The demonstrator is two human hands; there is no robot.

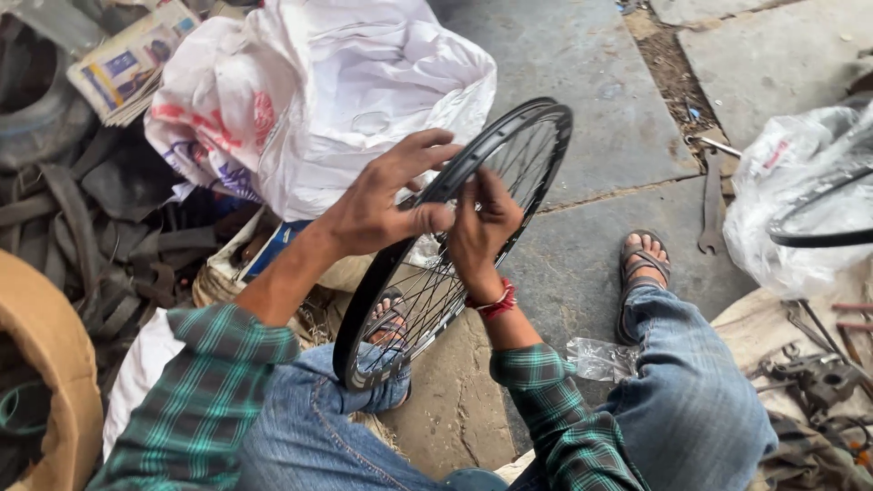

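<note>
Two hands on the wheel (436, 273): left hand (382, 205) grips the rim, fingers half spread; right hand (482, 227) pinches a spoke; wheel propped on lap, likely to slip or roll if grip loosens.

Head view, steeply downward, close over the lap

Looks from the seated person's head past both forearms at frame centre; knees fill the lower edge; stone paving (600, 118) recedes toward the upper right; clutter crowds the left edge; only this single view.
</note>
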